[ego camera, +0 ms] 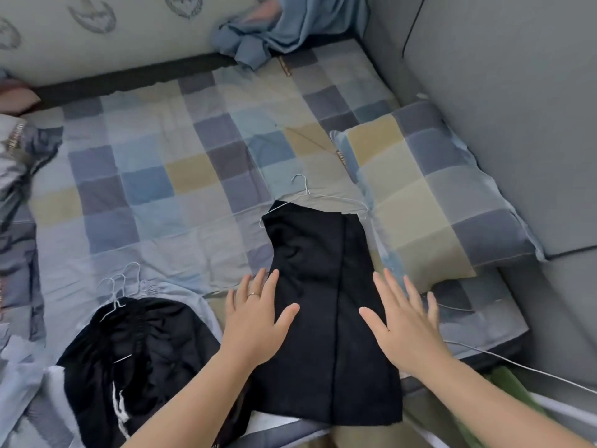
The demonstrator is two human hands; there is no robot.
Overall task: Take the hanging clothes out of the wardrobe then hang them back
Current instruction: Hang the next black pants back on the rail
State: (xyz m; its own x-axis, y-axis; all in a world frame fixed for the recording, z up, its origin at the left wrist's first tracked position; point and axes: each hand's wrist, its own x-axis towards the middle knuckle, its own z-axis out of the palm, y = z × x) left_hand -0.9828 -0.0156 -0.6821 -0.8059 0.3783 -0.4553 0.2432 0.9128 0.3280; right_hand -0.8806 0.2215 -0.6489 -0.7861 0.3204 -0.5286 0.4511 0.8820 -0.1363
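A black garment (323, 286) lies flat on the checked bed sheet (145, 176), folded over a thin white wire hanger (310, 194) whose hook points away from me. My left hand (258, 315) is spread with straight fingers over the garment's left edge. Over its right edge my right hand (403, 318) is spread the same way. Neither hand grips anything. At the lower left sits a pile of black and pale clothes (139, 344) with several white hangers (121, 286) sticking out of its top.
A checked pillow (429, 195) lies to the right of the garment, against a grey padded wall (500, 108). Blue fabric (274, 30) is bunched at the bed's far edge. A white cable (517, 363) runs along the bed's right front corner. A grey quilt (16, 176) lies at left.
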